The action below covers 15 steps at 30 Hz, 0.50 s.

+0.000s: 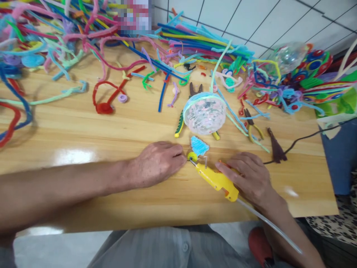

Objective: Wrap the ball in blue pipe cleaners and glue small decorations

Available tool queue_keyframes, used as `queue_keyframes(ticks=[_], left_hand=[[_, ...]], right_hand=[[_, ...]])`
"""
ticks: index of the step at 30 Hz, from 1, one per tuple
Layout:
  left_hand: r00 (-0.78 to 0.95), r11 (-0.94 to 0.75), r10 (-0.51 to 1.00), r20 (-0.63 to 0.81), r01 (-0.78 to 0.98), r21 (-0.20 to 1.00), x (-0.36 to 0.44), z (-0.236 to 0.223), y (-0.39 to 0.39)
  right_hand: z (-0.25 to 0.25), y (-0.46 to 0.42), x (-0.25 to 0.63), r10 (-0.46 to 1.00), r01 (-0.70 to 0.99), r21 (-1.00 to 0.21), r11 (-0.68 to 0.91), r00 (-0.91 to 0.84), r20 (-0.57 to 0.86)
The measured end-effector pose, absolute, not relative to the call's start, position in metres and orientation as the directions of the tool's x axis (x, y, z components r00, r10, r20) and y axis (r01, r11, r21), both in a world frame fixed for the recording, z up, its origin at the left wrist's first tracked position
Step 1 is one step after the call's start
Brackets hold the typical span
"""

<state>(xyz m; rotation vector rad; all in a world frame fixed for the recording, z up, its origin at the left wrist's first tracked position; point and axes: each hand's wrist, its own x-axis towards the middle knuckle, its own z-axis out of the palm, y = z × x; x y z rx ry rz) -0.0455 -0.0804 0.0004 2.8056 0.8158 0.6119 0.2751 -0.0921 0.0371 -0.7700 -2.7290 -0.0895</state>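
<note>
My right hand (252,176) is wrapped around a yellow hot glue gun (213,178), a clear glue stick (272,223) trailing from its back end. The gun's metal nozzle meets a small yellow coil (192,156) with a dark centre. At the coil's left edge, my left hand (160,163) has its fingers pinched together; what they grip is mostly hidden, and the coil touches the fingertips. Just above lies a light blue triangular piece of pipe cleaner (199,145). Behind it, a clear dome (205,115) with a blue-green rim rests over green-and-yellow pliers (179,125).
Many coloured pipe cleaners (200,42) cover the back of the table (111,208). A red looped piece (104,108) lies left of centre. Smaller yellow-handled pliers (253,126) sit at right, near a brown cone-shaped piece (276,147) and a black cord (309,135). Decorated balls stand at back right.
</note>
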Motion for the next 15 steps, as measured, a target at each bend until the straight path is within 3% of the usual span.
queue_keyframes(ticks=[15], left_hand=[[0.773,-0.837,0.544,0.328,0.467,0.286,-0.0463,0.0002,-0.0802]], right_hand=[[0.0328,-0.0938,0.278,0.55,0.557,-0.07,0.827,-0.78,0.296]])
